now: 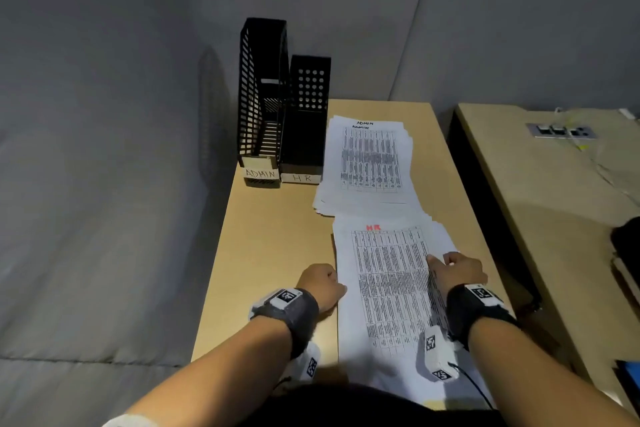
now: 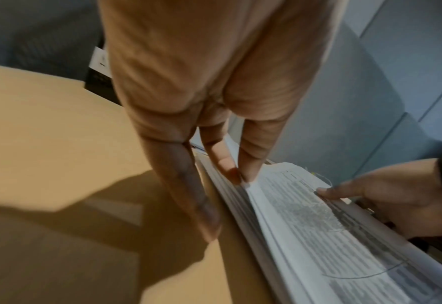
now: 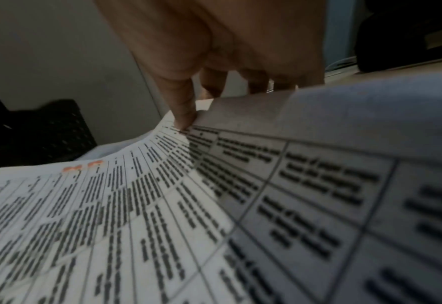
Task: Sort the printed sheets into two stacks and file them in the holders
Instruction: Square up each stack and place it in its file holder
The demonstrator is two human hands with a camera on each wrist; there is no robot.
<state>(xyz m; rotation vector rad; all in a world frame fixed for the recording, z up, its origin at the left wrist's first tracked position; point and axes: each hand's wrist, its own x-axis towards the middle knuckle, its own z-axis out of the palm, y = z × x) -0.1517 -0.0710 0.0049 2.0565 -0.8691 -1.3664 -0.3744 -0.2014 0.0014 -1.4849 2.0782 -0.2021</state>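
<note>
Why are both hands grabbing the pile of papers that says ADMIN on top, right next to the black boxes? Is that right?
Not quite. Both hands are on the HR stack, the pile nearest the person, marked HR in red. The left hand holds its left edge and the right hand its right edge. The ADMIN stack lies untouched beside the holders. The head view shows this.

Off to the right there's a second desk with a socket panel and loose cables.

Both hands, fingers curled
</note>
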